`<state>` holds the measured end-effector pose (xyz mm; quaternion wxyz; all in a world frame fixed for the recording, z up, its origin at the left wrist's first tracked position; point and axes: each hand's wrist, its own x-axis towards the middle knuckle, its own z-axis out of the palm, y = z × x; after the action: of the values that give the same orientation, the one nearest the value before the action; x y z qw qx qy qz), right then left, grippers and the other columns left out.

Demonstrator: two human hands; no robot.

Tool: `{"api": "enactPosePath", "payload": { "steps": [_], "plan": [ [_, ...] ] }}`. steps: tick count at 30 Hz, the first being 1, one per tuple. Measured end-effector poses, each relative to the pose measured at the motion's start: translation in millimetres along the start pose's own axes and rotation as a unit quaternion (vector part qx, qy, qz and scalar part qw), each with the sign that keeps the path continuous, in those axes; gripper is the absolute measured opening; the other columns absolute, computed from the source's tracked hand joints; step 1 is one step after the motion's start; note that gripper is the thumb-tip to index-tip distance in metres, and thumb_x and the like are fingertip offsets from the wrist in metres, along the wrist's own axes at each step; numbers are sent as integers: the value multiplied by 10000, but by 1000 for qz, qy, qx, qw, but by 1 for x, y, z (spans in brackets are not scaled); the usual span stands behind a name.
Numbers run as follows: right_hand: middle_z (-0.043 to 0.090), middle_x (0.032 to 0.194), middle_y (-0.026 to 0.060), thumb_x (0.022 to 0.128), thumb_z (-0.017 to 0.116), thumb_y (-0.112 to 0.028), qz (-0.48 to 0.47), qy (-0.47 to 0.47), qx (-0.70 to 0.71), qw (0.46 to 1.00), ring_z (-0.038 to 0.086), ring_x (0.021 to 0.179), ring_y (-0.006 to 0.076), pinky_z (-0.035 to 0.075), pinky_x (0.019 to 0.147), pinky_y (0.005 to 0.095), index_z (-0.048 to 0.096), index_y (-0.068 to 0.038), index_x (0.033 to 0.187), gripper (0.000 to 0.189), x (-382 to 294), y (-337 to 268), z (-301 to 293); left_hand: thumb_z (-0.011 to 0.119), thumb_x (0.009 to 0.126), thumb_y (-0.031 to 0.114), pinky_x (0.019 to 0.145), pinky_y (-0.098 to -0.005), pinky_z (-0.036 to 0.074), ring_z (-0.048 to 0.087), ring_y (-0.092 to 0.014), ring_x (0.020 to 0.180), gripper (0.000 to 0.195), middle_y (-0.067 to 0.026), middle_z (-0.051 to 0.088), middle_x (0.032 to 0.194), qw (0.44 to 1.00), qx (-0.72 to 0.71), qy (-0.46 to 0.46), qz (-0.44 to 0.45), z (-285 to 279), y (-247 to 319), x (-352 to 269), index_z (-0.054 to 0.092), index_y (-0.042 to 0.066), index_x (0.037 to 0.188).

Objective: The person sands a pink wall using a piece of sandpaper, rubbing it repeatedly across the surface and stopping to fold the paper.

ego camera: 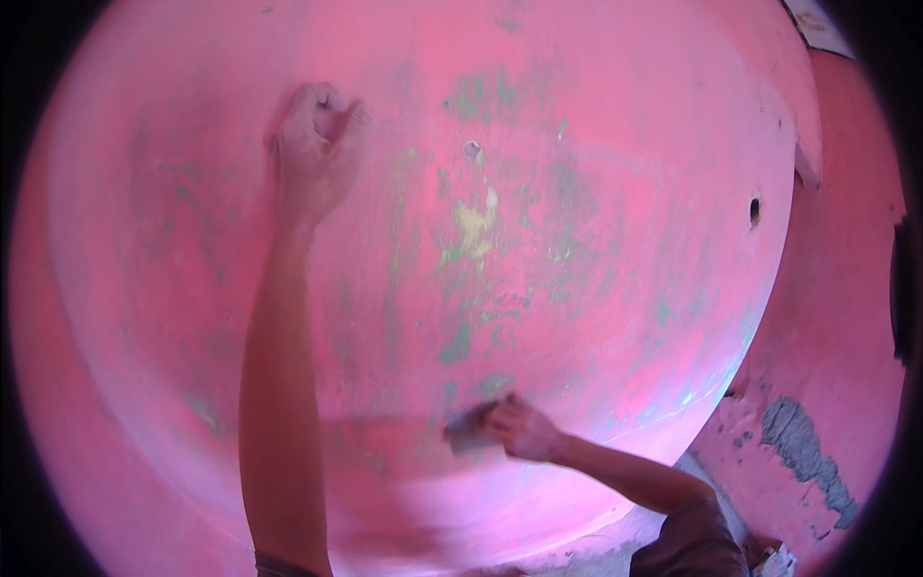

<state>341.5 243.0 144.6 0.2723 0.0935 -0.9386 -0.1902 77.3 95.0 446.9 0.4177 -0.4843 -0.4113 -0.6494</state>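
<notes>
A pink painted wall (613,303) with worn green and pale yellow patches fills most of the head view. Against its upper left part rests my left hand (321,144), fingers curled and thumb apart, with no object visible in it. Low in the middle, my right hand (526,429) grips a flat greyish block or scraper (472,429) at the wall surface. The block is blurred, so its exact kind cannot be told. A yellowish bare patch (474,225) and a small round hole lie above the right hand.
A second pink wall (844,288) stands at the right beyond the corner, with a patch of exposed grey plaster (804,454) low down. A dark slot (755,210) pierces the main wall near its right edge. Crumpled material (777,561) lies at the bottom right.
</notes>
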Motion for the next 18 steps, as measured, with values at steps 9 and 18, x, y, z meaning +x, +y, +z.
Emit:
{"api": "enactPosePath", "payload": {
  "steps": [9, 18],
  "plan": [
    [616, 1082, 97, 892, 575, -87, 332, 299, 858, 251, 631, 946, 183, 530, 822, 345, 540, -40, 1174, 288, -13, -112, -45, 722, 796, 194, 660, -271, 461, 515, -104, 678, 199, -9, 574, 754, 995, 62, 53, 52, 2, -26, 13, 615, 76, 916],
    [565, 1233, 74, 880, 579, -139, 263, 310, 909, 93, 573, 1115, 234, 474, 958, 417, 474, -95, 1305, 440, -44, -140, -14, 701, 850, 260, 751, -246, 432, 495, -94, 788, 275, 28, 532, 850, 999, -14, -37, -13, -10, -8, 16, 607, 43, 990]
  ]
}}
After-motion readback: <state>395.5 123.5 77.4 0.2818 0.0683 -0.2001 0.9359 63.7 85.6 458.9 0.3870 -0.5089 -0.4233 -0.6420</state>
